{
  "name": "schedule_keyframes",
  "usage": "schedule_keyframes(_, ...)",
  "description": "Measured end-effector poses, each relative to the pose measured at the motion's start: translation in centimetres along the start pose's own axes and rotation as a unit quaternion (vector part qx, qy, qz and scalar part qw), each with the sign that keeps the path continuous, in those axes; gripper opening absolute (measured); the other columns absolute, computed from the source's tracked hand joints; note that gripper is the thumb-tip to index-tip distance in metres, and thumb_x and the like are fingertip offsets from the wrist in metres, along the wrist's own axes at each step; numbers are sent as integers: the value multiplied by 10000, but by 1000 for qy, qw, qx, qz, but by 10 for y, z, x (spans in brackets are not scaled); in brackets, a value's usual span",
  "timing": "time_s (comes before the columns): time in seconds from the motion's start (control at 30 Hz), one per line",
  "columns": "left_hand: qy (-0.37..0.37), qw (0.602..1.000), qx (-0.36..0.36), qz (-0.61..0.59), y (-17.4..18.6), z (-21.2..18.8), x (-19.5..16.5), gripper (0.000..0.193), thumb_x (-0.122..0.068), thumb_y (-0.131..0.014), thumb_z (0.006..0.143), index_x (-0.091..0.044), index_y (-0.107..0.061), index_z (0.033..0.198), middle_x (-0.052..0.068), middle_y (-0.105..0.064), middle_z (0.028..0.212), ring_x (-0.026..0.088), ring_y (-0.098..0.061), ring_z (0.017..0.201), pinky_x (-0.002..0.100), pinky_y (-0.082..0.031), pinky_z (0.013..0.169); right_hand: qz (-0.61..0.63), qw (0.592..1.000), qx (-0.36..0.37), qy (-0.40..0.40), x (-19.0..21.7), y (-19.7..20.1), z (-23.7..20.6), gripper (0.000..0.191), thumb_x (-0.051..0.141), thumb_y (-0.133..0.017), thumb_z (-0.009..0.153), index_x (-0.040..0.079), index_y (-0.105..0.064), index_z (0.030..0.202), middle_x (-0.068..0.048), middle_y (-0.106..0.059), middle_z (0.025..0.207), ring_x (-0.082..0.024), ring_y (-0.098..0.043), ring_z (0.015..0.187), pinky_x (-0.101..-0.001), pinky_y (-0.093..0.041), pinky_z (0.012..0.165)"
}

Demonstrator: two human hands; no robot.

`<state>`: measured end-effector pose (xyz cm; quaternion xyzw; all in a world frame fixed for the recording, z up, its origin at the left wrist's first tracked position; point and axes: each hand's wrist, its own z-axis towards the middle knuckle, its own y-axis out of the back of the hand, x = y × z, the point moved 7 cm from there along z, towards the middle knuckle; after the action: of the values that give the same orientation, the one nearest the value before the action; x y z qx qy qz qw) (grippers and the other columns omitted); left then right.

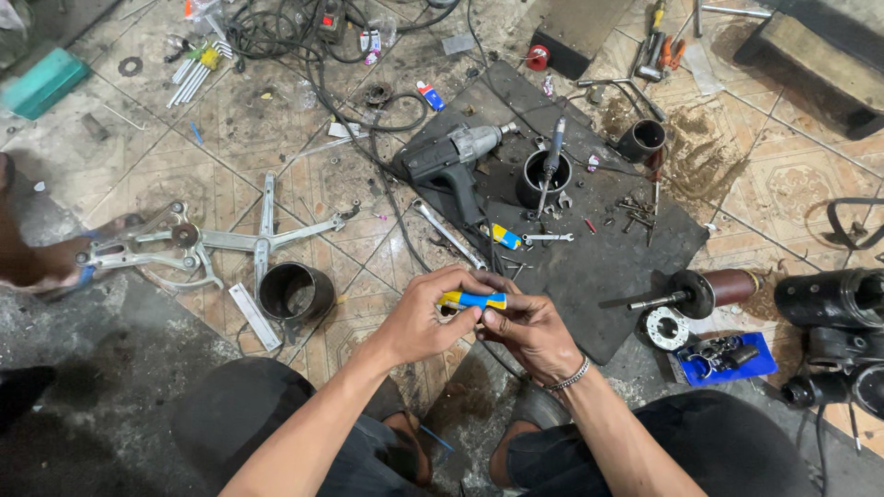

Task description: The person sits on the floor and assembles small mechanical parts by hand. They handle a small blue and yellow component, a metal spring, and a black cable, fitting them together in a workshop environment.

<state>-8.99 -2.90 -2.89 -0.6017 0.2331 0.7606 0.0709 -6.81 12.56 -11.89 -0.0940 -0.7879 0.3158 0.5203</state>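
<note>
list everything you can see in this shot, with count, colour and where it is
small tube: 1, blue and yellow, held between both hands
similar tube: 1, blue and yellow, on the dark mat
dark mat: 1, black, on the tiled floor, centre right
power drill: 1, grey and black, at the mat's left edge
wrench: 1, silver, on the floor just left of the mat
metal cylinder: 1, dark, open-topped, left of the hands
armature: 1, reddish-brown with a steel shaft, right of the mat
tray of small parts: 1, blue, lower right
block: 1, teal, top left
left hand: 1, gripping the tube's left end
right hand: 1, wearing a bracelet, gripping the tube's right end
</note>
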Motion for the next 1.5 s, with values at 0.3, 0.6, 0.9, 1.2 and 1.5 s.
schedule_keyframes(0.3,-63,998,-13,7,-11,-5,-3,170,-55,-652,837,11,-629,992,116,-673,1000,258,-700,956,346,-541,849,65,994,38,-80,-29,15,-5,180,51,-719,931,-19,-748,1094,-105,-761,1061,-237,-719,986,-463,-620,862)
schedule_keyframes(0.6,-58,995,-23,-75,-7,-7,7,127,-33,-634,819,14,-674,931,96,-708,939,180,-696,879,318,-541,790,83,988,110,-72,-10,-4,-8,162,40,-703,969,-54,-754,1092,-150,-671,1286,-240,-692,1109,-450,-609,914)
schedule_keyframes(0.9,-34,997,-23,-61,-8,-5,12,112,-39,-678,802,5,-665,904,108,-723,947,194,-717,874,313,-542,783,60,995,73,-39,-12,1,-3,160,-13,-737,905,-44,-766,1059,-95,-484,1534,-250,-661,1164,-409,-604,920)
schedule_keyframes(1.2,-26,994,-11,-105,-8,-2,8,141,-78,-709,839,-15,-650,949,120,-760,1155,145,-720,957,307,-562,821,83,996,25,-33,-8,3,-4,210,-54,-736,911,-55,-776,1118,-199,-489,1441,-321,-636,1169,-489,-579,1018)
schedule_keyframes(1.5,-7,996,-23,-81,-7,-3,16,135,-101,-737,844,-26,-676,939,68,-742,1018,103,-666,848,284,-524,744,31,997,54,53,16,-17,-5,171,-20,-761,879,-2,-791,1047,-151,-419,1573,-288,-559,1338,-465,-547,1058)
